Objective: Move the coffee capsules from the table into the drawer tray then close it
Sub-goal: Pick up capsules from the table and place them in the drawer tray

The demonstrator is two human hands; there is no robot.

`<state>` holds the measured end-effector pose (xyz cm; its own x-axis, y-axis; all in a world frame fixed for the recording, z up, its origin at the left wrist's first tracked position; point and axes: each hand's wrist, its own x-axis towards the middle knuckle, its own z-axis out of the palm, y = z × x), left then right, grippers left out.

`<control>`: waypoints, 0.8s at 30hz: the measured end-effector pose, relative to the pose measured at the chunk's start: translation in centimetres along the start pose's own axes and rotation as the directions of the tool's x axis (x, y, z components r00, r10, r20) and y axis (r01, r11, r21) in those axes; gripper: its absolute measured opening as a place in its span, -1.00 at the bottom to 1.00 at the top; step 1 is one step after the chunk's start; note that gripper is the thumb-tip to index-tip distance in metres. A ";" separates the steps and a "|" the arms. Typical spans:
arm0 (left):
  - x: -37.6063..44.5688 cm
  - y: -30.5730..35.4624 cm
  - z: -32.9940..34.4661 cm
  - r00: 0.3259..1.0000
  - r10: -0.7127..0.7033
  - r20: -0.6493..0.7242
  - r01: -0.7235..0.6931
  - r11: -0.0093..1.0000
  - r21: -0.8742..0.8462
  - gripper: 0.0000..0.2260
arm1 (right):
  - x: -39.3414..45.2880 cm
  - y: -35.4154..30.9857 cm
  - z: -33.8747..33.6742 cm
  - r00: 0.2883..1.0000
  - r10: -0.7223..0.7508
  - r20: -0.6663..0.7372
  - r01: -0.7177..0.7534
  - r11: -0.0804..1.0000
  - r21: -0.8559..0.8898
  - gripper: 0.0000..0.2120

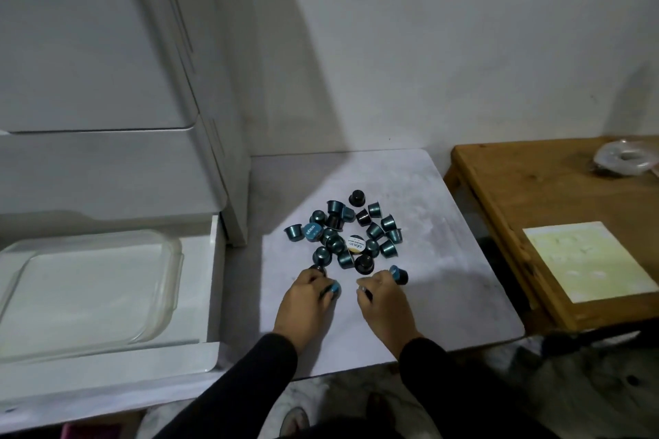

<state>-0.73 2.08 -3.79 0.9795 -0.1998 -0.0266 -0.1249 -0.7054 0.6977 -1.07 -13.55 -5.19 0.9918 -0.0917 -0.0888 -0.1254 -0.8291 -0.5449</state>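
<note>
While most coffee capsules (351, 233) lie heaped at the middle of the white table (445, 260), the left hand (306, 299) pinches one teal capsule (333, 289) toward the near edge. Beside it, the right hand (383, 296) closes its grip on another capsule (398, 274). Off the table's left edge, the open drawer (210, 296) holds a glass tray (89, 292).
</note>
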 end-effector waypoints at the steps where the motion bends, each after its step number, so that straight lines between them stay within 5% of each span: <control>1: 0.0 -0.1 0.1 1.000 -0.001 -0.010 0.001 1.000 -0.022 -0.80 | -0.1 -0.2 0.1 1.000 0.026 -0.001 -0.026 1.000 0.001 -0.77; 4: -0.1 -0.2 0.5 1.000 0.005 -0.028 -0.007 0.997 -0.071 -0.80 | -0.4 -0.4 0.4 0.999 0.050 -0.018 -0.050 0.999 0.004 -0.65; 7: -0.5 -0.1 0.9 0.999 -0.007 -0.051 0.002 0.995 -0.101 -0.80 | -1.1 -0.6 -0.3 0.995 0.087 -0.040 -0.087 0.996 -0.001 -0.84; 10: -0.8 -0.1 1.4 0.998 -0.030 -0.052 0.023 0.992 -0.125 -0.80 | -1.8 -0.3 -0.7 0.986 0.019 -0.166 -0.025 0.999 -0.034 -0.84; 14: -1.2 0.4 2.1 0.989 -0.103 -0.106 0.078 0.973 -0.218 -0.78 | -1.7 0.3 -1.1 0.991 0.028 -0.128 -0.035 0.998 -0.049 -0.86; 24: -1.6 1.9 2.4 0.914 -0.345 -0.213 0.236 0.880 -0.412 -0.80 | -1.1 1.1 -1.6 0.960 0.272 -0.061 -0.226 0.888 0.400 -0.83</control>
<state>-2.95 -0.59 -4.18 0.9722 0.2053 -0.1122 0.1861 -0.3875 0.9029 -2.24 -15.29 -4.33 0.9199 -0.3472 -0.1822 -0.3447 -0.4949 -0.7976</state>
